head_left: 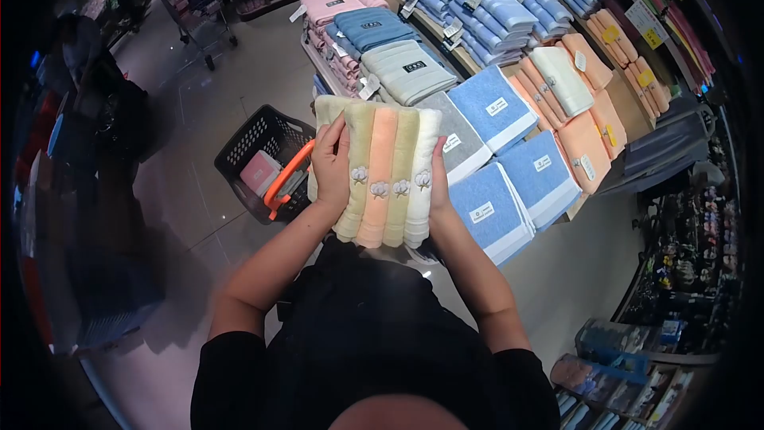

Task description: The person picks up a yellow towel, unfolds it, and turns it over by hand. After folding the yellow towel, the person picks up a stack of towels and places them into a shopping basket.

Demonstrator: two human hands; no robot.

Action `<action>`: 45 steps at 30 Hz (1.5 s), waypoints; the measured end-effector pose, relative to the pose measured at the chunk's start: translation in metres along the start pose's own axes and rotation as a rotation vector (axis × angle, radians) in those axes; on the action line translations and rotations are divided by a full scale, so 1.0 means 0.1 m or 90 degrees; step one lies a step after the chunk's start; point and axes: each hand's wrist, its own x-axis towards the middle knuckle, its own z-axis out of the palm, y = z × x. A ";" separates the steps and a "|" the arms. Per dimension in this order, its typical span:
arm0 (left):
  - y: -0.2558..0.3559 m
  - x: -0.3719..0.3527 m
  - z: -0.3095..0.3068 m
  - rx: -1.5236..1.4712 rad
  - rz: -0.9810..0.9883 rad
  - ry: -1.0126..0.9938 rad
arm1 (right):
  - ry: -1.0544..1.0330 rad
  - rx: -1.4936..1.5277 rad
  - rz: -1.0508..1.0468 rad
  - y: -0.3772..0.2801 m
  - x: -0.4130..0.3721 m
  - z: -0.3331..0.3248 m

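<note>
Between my two hands I hold a row of rolled or folded towels, in pale green, peach and white, each with an embroidered cotton flower. My left hand is closed against the left side, its fingers pressed on the pale green cloth. On the right, my right hand presses the white towel's outer side; most of its fingers are hidden behind it. Just beyond my right hand lie folded blue towels with white borders and a grey towel. A black basket with an orange handle stands left of my left hand.
A pink-and-white packet lies in the basket. Behind the towels are pink, teal and grey stacks, with blue towel piles further back. Peach towels lie to the right. A loaded shopping cart stands at the far left.
</note>
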 end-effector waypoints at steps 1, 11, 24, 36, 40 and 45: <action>-0.05 -0.05 -0.06 0.045 -0.028 0.094 | -0.024 0.002 0.032 0.01 0.05 0.05; -0.41 0.09 -0.92 -0.709 -0.508 0.017 | -0.141 -0.123 0.233 0.59 0.80 0.72; -1.33 0.60 -1.68 -0.642 -0.546 0.012 | 0.015 -0.367 0.271 0.62 2.04 0.42; -1.15 0.71 -2.42 -0.547 -0.530 0.138 | 0.105 -0.377 0.541 1.05 2.91 0.27; -1.34 0.99 -2.45 -0.439 -0.541 0.170 | 0.020 -0.451 0.630 1.28 3.39 0.04; -2.39 1.08 -2.48 -0.575 -0.660 0.272 | 0.004 -0.470 0.679 2.01 4.12 -0.17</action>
